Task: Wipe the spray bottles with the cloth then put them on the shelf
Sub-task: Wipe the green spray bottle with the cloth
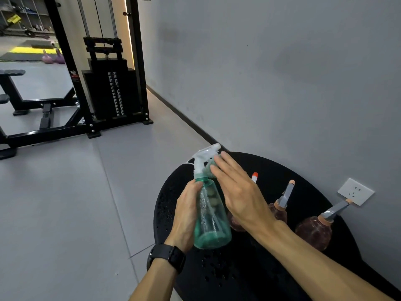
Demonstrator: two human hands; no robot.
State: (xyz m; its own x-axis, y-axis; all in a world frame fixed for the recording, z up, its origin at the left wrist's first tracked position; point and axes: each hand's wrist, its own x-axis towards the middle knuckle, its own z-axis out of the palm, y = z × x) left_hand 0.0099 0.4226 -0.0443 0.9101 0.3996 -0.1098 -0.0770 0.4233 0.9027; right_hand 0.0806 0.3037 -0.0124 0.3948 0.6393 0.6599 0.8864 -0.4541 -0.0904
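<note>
Teal spray bottle [211, 216], translucent plastic with a white trigger head, is held above the round black table [271, 268], tilted away from me. My left hand [187, 213] wraps its body, thumb near the collar, the fingers visible through the plastic behind it; a black watch [167, 258] sits on that wrist. My right hand [236, 190] lies with straight fingers pressed against the neck, covering most of a greenish cloth [210, 168]; only a textured patch shows beside the trigger. Behind that hand, an orange-tipped white nozzle [254, 177] is all I can see of one bottle. Two rounded amber bottles [313, 232] with grey trigger heads stand on the table near the wall, the nearer-centre one partly hidden. A white wall socket [355, 191] sits beyond. Dark speckles on the tabletop are hard to identify.
</note>
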